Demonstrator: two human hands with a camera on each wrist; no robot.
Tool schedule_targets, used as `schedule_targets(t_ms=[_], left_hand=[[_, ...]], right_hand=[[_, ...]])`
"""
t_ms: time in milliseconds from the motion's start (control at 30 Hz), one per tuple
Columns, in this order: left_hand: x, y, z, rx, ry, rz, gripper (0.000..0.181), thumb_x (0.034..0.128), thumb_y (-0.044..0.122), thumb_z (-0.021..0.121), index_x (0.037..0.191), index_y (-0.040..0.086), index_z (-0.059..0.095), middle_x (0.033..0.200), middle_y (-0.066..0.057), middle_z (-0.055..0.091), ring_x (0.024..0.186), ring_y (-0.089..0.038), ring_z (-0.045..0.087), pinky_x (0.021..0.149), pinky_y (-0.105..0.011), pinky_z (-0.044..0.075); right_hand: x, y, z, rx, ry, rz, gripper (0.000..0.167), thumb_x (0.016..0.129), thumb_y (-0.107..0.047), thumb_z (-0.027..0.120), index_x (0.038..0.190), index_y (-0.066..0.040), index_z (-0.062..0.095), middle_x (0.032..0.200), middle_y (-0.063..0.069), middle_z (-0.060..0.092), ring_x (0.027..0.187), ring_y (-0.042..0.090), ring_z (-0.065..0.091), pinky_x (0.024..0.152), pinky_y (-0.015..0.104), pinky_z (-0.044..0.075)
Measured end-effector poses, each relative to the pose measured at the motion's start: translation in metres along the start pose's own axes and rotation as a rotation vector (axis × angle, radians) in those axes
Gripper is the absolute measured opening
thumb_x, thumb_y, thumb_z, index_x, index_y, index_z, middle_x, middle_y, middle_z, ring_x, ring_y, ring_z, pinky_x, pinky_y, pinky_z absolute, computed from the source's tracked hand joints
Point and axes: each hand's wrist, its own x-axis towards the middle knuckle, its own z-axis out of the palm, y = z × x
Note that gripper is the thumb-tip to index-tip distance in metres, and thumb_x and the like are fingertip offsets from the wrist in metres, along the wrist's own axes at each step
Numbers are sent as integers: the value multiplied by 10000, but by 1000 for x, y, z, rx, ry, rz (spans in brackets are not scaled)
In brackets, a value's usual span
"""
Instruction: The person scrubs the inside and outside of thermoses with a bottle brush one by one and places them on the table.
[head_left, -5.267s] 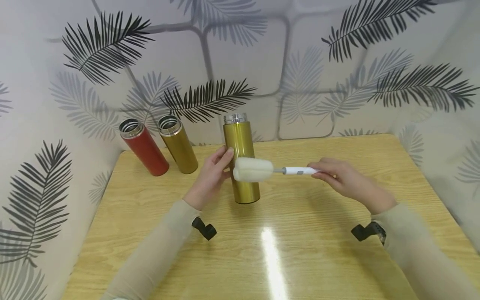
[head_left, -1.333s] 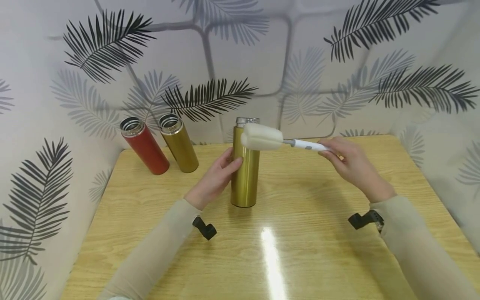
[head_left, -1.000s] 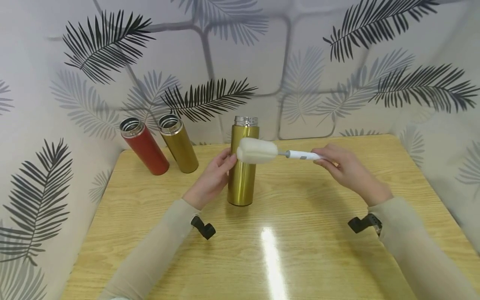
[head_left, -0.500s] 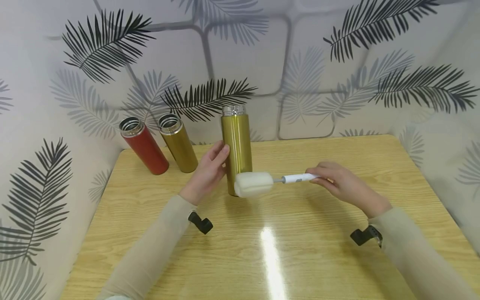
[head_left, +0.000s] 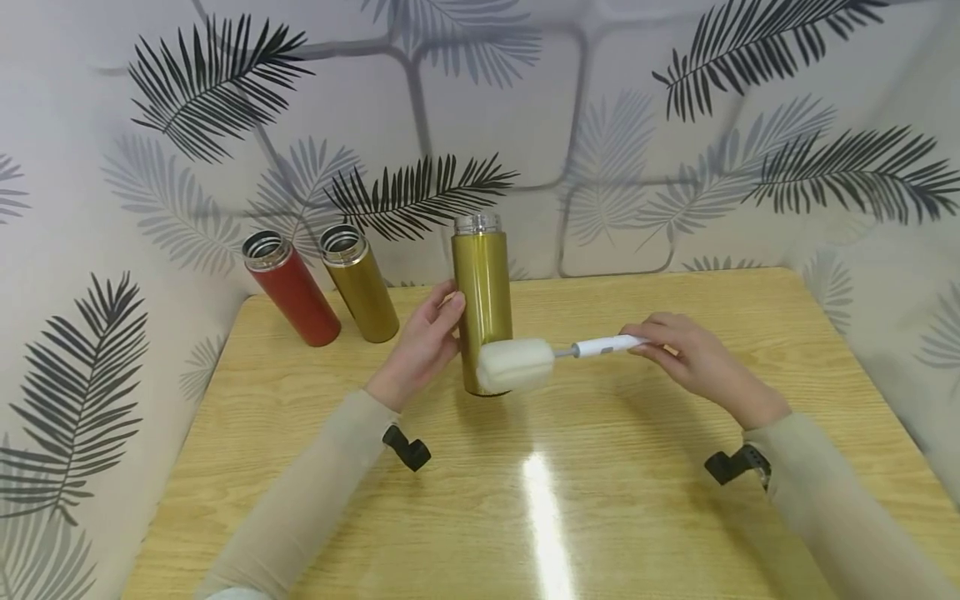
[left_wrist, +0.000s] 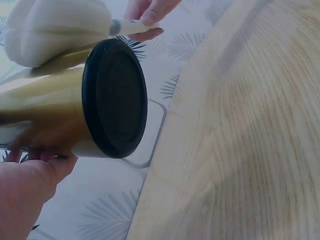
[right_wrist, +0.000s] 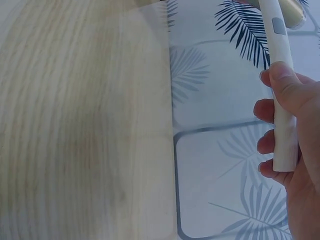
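Note:
A gold vacuum flask (head_left: 482,292), lidless at its silver neck, is gripped around its left side by my left hand (head_left: 425,343). Its black base (left_wrist: 116,99) faces the left wrist view, so the flask hangs above the table. With my right hand (head_left: 688,357) I hold a bottle brush by its white handle (right_wrist: 280,100); thumb and fingers wrap the handle. The cream sponge head (head_left: 517,364), slightly blurred, lies across the flask's lower front and appears to touch it. Most of the left hand's fingers are hidden behind the flask.
At the table's back left stand a red flask (head_left: 294,292) and a shorter gold flask (head_left: 363,287), both uncapped. The wooden table (head_left: 420,517) meets a leaf-patterned wall (head_left: 615,150) behind and at both sides. A light reflection streaks its front middle.
Across the earlier frames the sponge head moves up near the flask's neck and back down along its front. Since half a second ago, flask and brush have shifted slightly right; both grips stay.

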Motion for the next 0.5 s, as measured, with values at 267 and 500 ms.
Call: schedule_targets(t_ms=[267,500], left_hand=[[-3,-6,5,-28,-15,-23,507,1146,195,377,1591,-16,259,1483,-104,453,1359,-200,459,1138,-536,395],[-5,-8,3,15,-51,-17,759,1061,386,593,1614,-15,261,1555,-187,408,1349,-229,473,1159,-562,380]], right_hand=[[14,1,-15,25,85,71,375,868,97,753,1224,-19,733,929,30,690,726,65,436,638,220,362],[23,1,-23,-9,123,72,393,862,107,754,1237,-8,729,912,49,689,727,80,435,646,231,350]])
